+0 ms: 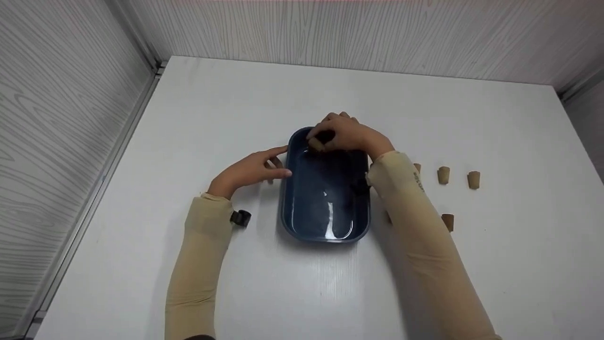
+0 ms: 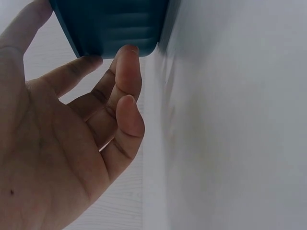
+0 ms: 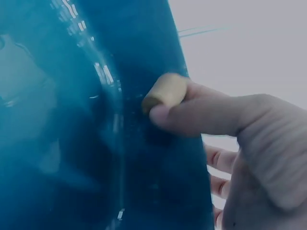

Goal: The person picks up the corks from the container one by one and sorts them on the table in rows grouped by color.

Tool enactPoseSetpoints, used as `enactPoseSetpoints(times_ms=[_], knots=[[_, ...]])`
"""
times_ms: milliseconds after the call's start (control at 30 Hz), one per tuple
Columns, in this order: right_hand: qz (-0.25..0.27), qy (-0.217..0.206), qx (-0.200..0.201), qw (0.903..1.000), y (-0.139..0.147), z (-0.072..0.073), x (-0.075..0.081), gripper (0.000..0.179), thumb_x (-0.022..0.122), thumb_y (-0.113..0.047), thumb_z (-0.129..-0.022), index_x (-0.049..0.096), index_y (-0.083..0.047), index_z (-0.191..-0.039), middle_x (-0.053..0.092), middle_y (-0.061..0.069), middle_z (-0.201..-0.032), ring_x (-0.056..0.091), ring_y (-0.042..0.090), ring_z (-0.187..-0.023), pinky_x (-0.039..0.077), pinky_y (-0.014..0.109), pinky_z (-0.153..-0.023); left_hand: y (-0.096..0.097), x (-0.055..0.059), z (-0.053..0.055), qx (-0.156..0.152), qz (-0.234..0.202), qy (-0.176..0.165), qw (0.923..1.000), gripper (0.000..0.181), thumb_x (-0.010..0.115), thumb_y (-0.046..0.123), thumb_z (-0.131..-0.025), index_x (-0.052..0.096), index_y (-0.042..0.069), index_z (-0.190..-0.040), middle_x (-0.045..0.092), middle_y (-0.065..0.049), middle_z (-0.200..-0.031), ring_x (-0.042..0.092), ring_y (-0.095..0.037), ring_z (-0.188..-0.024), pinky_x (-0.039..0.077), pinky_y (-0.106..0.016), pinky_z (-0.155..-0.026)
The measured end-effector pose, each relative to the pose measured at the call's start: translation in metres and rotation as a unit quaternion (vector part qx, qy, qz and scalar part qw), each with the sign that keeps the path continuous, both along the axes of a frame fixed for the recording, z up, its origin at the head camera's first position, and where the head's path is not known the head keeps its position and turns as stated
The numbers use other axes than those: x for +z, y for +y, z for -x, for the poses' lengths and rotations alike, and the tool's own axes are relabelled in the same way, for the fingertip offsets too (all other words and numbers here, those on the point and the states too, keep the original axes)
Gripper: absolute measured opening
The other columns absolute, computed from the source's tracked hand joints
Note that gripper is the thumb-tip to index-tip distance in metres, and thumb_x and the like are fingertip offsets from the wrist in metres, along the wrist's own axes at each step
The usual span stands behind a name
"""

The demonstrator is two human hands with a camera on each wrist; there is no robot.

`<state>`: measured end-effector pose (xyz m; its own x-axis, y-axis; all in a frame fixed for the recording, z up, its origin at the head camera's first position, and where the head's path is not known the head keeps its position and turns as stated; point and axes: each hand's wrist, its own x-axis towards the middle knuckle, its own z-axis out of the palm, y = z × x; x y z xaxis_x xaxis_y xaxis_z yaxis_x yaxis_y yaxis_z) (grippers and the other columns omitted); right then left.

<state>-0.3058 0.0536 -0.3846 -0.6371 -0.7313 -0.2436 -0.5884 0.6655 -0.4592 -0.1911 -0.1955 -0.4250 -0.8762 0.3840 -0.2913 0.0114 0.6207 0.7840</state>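
Observation:
A dark blue rectangular dish (image 1: 325, 200) stands in the middle of the white table. Over its far left corner, my right hand (image 1: 350, 134) pinches a small tapered cork stopper (image 1: 316, 144) between thumb and fingers. The right wrist view has this cork (image 3: 169, 91) tilted above the dish's inner wall, with the thumb along its near side. My left hand (image 1: 250, 171) rests its thumb and forefinger on the dish's left side. In the left wrist view the fingers are loosely bent beside the dish wall (image 2: 115, 28), and the palm is bare.
Right of the dish several cork stoppers stand on the table, among them one cork (image 1: 473, 180), another cork (image 1: 443, 174) and a nearer cork (image 1: 448, 222). My right sleeve (image 1: 424, 245) partly covers others. A wood-patterned panel (image 1: 330, 33) rises behind the table (image 1: 226, 99).

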Motion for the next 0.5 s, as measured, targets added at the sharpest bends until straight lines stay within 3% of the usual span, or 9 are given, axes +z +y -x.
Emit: enactPoseSetpoints(times_ms=[233, 500], knots=[[0.092, -0.022, 0.009, 0.9955, 0.003, -0.005, 0.017, 0.041, 0.068, -0.017, -0.09, 0.061, -0.025, -0.13, 0.049, 0.005, -0.137, 0.036, 0.027, -0.13, 0.031, 0.051, -0.109, 0.001, 0.0, 0.0, -0.001, -0.011, 0.005, 0.9999, 0.082, 0.064, 0.052, -0.088, 0.025, 0.025, -0.154, 0.058, -0.008, -0.121, 0.064, -0.022, -0.088, 0.049, -0.035, -0.079], [0.157, -0.053, 0.012, 0.986, 0.017, -0.008, 0.02, 0.04, 0.068, -0.02, -0.091, 0.06, -0.02, -0.13, 0.051, 0.007, -0.128, 0.044, 0.028, -0.124, 0.036, 0.049, -0.102, 0.001, -0.002, 0.0, -0.005, -0.016, 0.02, 0.9997, 0.079, 0.063, 0.05, -0.09, 0.026, 0.023, -0.154, 0.06, -0.008, -0.118, 0.062, -0.023, -0.082, 0.049, -0.033, -0.076]])
